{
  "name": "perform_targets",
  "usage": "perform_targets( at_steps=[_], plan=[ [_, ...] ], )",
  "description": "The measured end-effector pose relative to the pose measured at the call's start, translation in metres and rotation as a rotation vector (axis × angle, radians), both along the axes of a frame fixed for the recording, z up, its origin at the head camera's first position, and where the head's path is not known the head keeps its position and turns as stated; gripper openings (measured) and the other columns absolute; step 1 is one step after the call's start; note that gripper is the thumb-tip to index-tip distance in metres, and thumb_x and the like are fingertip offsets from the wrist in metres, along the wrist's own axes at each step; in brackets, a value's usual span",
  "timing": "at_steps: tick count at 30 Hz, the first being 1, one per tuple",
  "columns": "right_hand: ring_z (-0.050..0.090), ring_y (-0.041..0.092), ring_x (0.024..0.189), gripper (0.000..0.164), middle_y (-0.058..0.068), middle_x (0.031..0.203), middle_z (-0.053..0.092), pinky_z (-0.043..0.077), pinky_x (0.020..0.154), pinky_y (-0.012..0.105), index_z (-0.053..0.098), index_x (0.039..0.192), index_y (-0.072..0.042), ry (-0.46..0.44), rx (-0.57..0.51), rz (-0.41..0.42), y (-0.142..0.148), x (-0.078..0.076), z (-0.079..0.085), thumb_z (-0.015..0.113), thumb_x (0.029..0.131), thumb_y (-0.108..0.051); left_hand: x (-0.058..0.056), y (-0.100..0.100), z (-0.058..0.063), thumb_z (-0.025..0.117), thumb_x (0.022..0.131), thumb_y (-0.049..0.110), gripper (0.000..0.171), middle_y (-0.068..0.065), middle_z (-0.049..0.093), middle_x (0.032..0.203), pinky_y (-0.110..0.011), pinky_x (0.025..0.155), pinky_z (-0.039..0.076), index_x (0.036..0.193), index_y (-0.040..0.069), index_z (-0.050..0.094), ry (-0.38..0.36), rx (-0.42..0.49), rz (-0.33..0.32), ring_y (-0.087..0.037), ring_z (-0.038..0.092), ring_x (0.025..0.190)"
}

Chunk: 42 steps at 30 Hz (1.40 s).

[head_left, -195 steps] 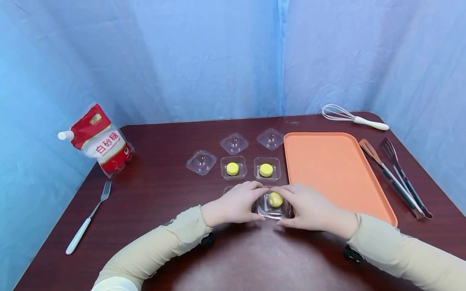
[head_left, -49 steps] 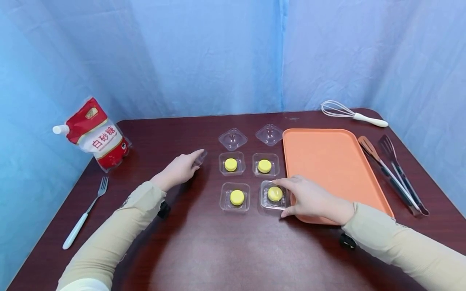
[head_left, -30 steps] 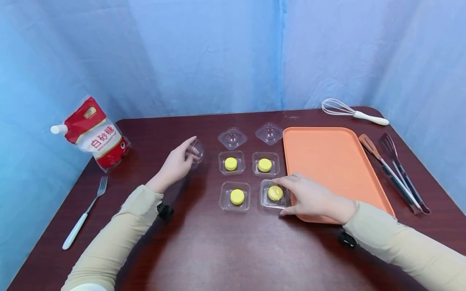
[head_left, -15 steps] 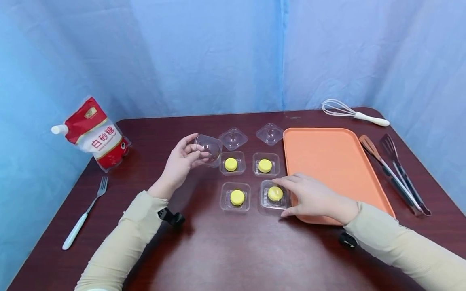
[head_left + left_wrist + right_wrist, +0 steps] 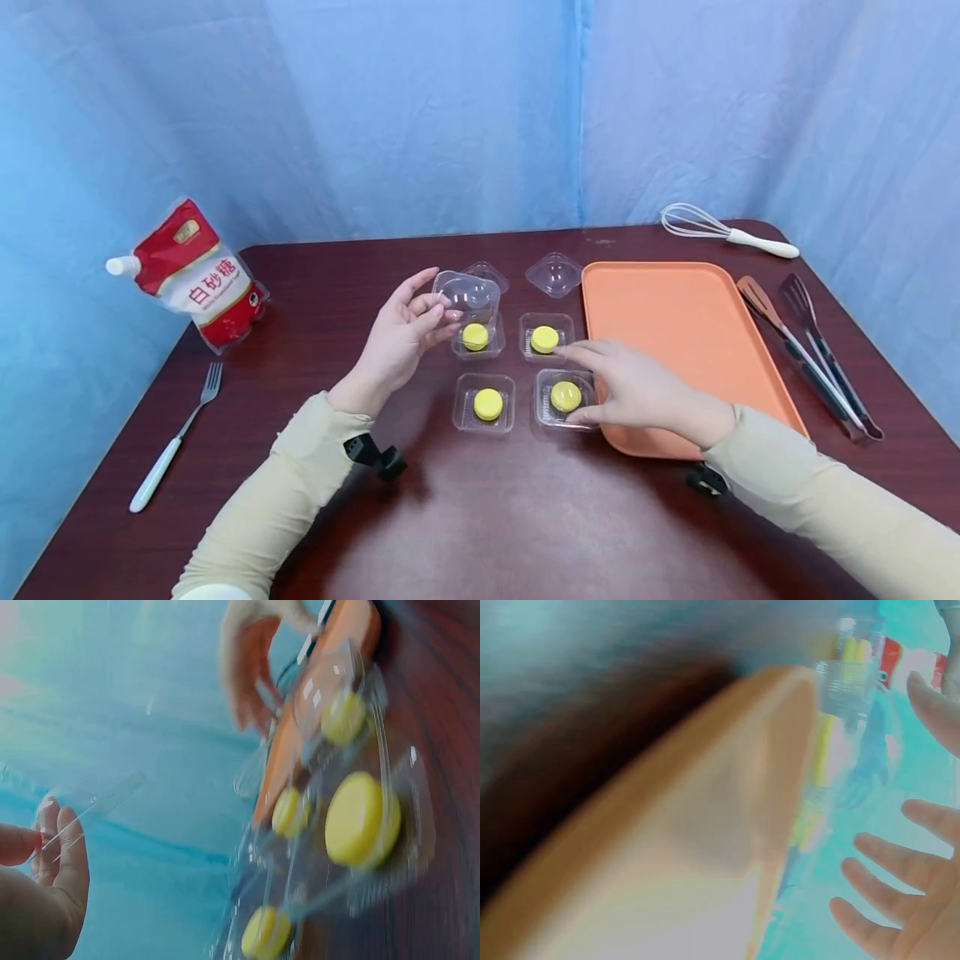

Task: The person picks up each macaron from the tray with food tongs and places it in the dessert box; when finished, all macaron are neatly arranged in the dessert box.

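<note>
My left hand (image 5: 397,337) pinches a clear plastic domed lid (image 5: 480,290) by its edge, thumb against fingers. The lid is raised and overlaps the back left clear box (image 5: 459,350) in the head view. My right hand (image 5: 645,387) hovers at the front right box (image 5: 546,418), which has a lid on it; in the right wrist view its fingers (image 5: 892,859) are spread and hold nothing. The front left box (image 5: 465,421) and back right box (image 5: 567,325) are uncovered. Each box contains one yellow, macaron-like round (image 5: 488,404).
Two loose lids lie behind the boxes, one (image 5: 553,273) beside the orange tray (image 5: 667,350). Tongs (image 5: 817,375) and a whisk (image 5: 738,237) lie to the right. A fork (image 5: 176,442) and a sugar pouch (image 5: 210,283) are at the left.
My left hand has picked up the leftmost lid from the table and carried it right, towards the boxes. My right hand, earlier on the front right box, has loosened and lifted slightly.
</note>
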State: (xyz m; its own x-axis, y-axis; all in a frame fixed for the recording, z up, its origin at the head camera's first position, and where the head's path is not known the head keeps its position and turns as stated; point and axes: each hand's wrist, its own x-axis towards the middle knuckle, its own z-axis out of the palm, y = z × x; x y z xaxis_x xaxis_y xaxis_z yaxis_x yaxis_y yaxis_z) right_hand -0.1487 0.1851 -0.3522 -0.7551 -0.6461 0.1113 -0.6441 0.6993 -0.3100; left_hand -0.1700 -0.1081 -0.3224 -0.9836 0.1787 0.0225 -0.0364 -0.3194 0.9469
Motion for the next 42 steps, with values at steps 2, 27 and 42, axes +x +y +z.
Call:
perform_targets(
  at_steps=[2,27,42],
  plan=[
    [0.052,0.032,0.119,0.079,0.015,0.131,0.055,0.042,0.098,0.05,0.051,0.135,-0.008,0.036,-0.05,-0.004,-0.004,-0.003,0.005,0.081,0.071,-0.042,0.002,0.005,0.003,0.04,0.096,-0.009,0.055,0.007,0.059,0.081,-0.019,0.071,0.055,0.147,0.002,0.023,-0.005,0.023,-0.009,-0.003,0.064,0.073],
    [0.052,0.033,0.115,0.077,0.017,0.131,0.054,0.043,0.097,0.047,0.055,0.13,-0.004,0.374,-0.315,0.02,-0.05,-0.024,0.032,0.084,0.067,-0.037,0.015,0.038,0.006,0.039,0.096,-0.009,0.051,0.006,0.059,0.079,-0.021,0.069,0.055,0.144,0.003,0.026,-0.077,0.176,-0.044,-0.005,0.063,0.072],
    [0.054,0.03,0.112,0.075,0.015,0.122,0.057,0.046,0.094,0.045,0.056,0.127,-0.003,0.319,-0.305,0.047,-0.055,-0.015,0.03,0.085,0.066,-0.033,0.021,0.017,-0.007,0.062,0.086,-0.004,0.067,-0.016,0.05,0.125,-0.028,0.083,0.054,0.145,0.005,0.031,0.16,-0.349,-0.126,-0.027,0.06,0.109]
  ],
)
